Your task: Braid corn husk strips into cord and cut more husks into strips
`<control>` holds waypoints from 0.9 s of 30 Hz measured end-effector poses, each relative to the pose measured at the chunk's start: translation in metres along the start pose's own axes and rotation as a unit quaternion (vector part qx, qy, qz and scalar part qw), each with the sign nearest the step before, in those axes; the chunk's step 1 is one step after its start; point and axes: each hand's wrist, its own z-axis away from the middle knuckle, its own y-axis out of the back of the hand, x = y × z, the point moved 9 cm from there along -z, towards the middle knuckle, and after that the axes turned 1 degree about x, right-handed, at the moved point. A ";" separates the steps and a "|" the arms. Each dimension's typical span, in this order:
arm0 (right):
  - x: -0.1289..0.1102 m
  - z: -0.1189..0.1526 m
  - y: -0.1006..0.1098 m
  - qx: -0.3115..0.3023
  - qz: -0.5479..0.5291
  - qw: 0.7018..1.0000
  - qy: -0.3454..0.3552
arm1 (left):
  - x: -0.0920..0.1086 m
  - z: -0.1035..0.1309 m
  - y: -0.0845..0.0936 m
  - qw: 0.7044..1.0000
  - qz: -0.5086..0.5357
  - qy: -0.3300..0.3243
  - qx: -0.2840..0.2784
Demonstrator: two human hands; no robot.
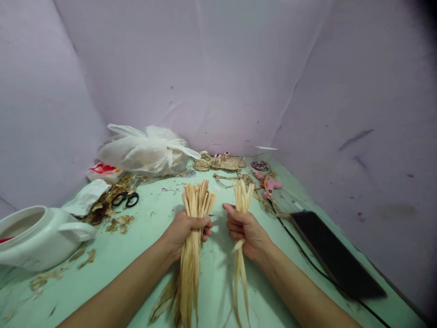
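My left hand (187, 228) is closed round a thick bundle of dry corn husk strips (194, 273), upright, its cut ends spreading above my fist and its long ends hanging below. In my right hand (246, 230) is a thinner, paler bunch of husk strips (243, 196), also upright, with the fingers wrapped round it and the tails trailing down. The two bunches are apart, side by side over the pale green tabletop (153, 250). A few wider, darker husk pieces (165, 296) hang at the lower left of the thick bundle.
At the left stand a white teapot (44, 241), black-handled scissors (125, 199) and husk scraps (121, 223). Behind them lies a white plastic bag (143, 152). Woven pieces (228, 162) sit at the back. On the right are a pink glue gun (272, 186), a cable and a black tablet-like slab (334, 255).
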 end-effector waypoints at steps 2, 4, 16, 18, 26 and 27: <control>-0.003 -0.001 0.005 0.032 0.062 0.997 0.034 | -0.006 0.001 -0.005 1.000 -0.003 0.017 -0.019; -0.001 -0.001 0.008 0.059 0.110 0.991 0.048 | -0.012 0.002 -0.009 0.999 -0.012 0.029 -0.032; 0.000 -0.004 0.005 0.039 0.144 0.984 0.094 | -0.009 -0.001 0.001 0.999 0.030 0.017 0.039; -0.001 -0.004 0.006 0.047 0.150 0.982 0.102 | -0.006 0.001 0.001 0.998 0.043 0.009 0.039; 0.007 -0.011 0.010 0.036 0.089 0.994 0.052 | -0.016 0.004 -0.004 0.994 0.054 0.090 0.001; 0.008 -0.011 0.010 0.031 0.084 0.995 0.043 | -0.018 0.004 -0.006 0.992 0.062 0.107 -0.011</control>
